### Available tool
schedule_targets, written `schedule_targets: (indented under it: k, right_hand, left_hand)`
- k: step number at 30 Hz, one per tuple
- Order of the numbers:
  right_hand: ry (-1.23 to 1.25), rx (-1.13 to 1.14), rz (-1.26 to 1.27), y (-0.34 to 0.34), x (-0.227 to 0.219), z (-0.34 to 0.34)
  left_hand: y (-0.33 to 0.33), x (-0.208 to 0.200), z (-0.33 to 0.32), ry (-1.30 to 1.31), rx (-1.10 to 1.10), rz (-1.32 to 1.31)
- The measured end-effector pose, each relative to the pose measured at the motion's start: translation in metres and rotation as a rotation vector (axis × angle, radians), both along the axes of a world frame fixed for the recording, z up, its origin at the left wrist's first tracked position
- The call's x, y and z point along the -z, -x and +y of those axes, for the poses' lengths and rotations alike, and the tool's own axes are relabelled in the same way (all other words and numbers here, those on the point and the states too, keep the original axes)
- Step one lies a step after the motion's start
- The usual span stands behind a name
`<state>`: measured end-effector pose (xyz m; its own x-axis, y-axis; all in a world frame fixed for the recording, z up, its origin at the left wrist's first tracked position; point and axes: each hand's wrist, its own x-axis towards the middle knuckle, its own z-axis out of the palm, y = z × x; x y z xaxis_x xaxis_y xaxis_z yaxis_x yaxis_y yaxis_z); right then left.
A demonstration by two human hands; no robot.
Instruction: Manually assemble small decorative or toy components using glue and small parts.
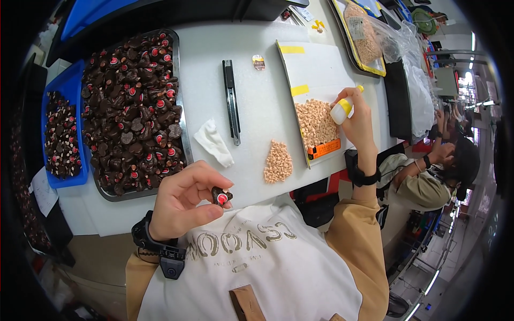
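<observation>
Between the thumb and fingers of my left hand (pixel 184 200) is a small dark brown figure (pixel 221 197) with a round red-and-white spot. It is held above the near edge of the white table. My right hand (pixel 356 120) is closed round a small white squeeze bottle (pixel 341 111) with a yellow band and yellow tip. That hand is over the right side of a shallow tray (pixel 296 69) holding many tiny beige pieces (pixel 316 124). A loose heap of the same beige pieces (pixel 278 162) lies on the table between my hands.
A metal tray (pixel 184 134) full of dark brown figures stands at the left, beside a blue bin (pixel 75 182) with more. A black utility knife (pixel 231 101), a white cloth (pixel 214 143) and a round sticker (pixel 258 62) lie mid-table. A person (pixel 428 176) sits at the right.
</observation>
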<state>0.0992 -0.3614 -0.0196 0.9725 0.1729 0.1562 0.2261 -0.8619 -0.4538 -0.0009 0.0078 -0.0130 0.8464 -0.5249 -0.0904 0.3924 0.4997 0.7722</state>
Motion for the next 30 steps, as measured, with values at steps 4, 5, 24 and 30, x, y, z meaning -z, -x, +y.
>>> schedule_targets:
  k: [4,5,24,30]
  right_hand:
    - [-0.05,0.007,-0.019,0.001,-0.001,0.003]
    - [-0.05,0.006,-0.019,0.001,-0.003,0.004]
    - [-0.495,-0.544,-0.365,0.072,-0.032,0.173]
    - [-0.545,-0.562,-0.228,0.07,-0.038,0.168]
  left_hand:
    - [0.001,-0.001,0.001,-0.001,0.002,0.004]
    - [0.001,-0.001,0.001,0.001,-0.001,0.003]
    - [0.002,-0.005,0.004,0.122,0.211,0.14]
    - [0.004,0.002,0.008,0.137,0.253,0.079]
